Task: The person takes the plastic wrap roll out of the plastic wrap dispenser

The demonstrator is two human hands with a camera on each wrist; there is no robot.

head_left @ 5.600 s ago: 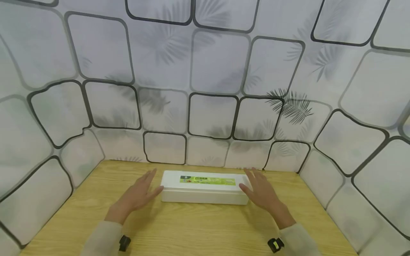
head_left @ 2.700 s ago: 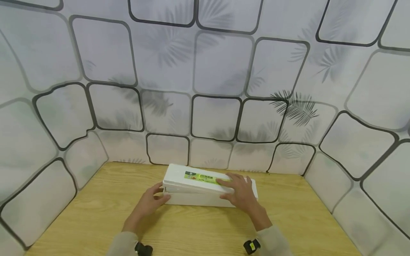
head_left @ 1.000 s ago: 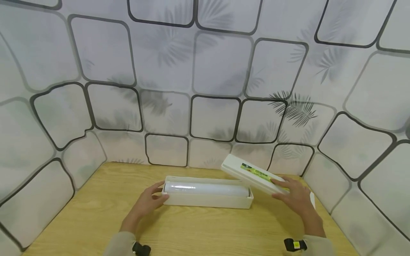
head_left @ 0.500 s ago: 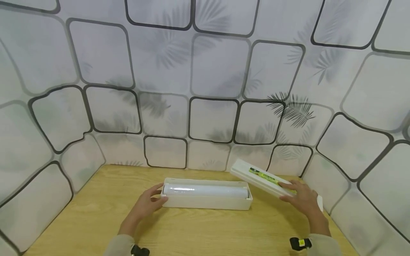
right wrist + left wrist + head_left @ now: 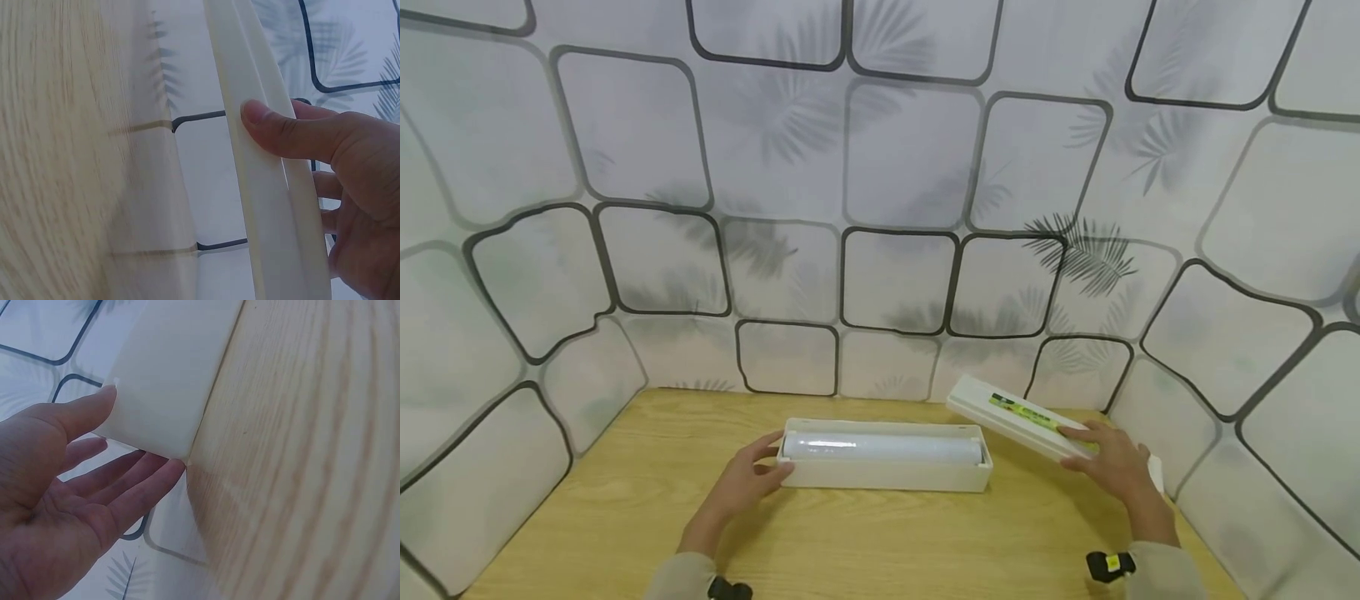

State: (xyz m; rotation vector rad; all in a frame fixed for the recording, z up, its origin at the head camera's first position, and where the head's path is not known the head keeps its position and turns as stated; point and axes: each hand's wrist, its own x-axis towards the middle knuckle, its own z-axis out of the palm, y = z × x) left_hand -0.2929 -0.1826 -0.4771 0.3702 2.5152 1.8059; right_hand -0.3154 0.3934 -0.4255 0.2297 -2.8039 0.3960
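A pale, shiny roll (image 5: 883, 448), which looks like cling film, lies lengthwise inside the long white box (image 5: 883, 477). The box stands on the wooden table (image 5: 880, 542), its top uncovered. At its left end is the left hand (image 5: 743, 479), which holds this end between the thumb and slightly bent fingers. To the right, the right hand (image 5: 1112, 463) grips the white lid (image 5: 1018, 427), apart from the box and slanting down toward the person's right. Behind is the patterned wall covering (image 5: 902, 150).

In my judgement, the uncovering is done: the lid is already off. The lid is not yet released, and the roll is not taken out.

Only the head view shows the roll and the green label (image 5: 1025, 412) on the lid. The left wrist view adds the box's lower edge against the table and the fingertips at its end. The right wrist view shows the thumb pressing the lid's side; whether the lid touches the table, I cannot tell.
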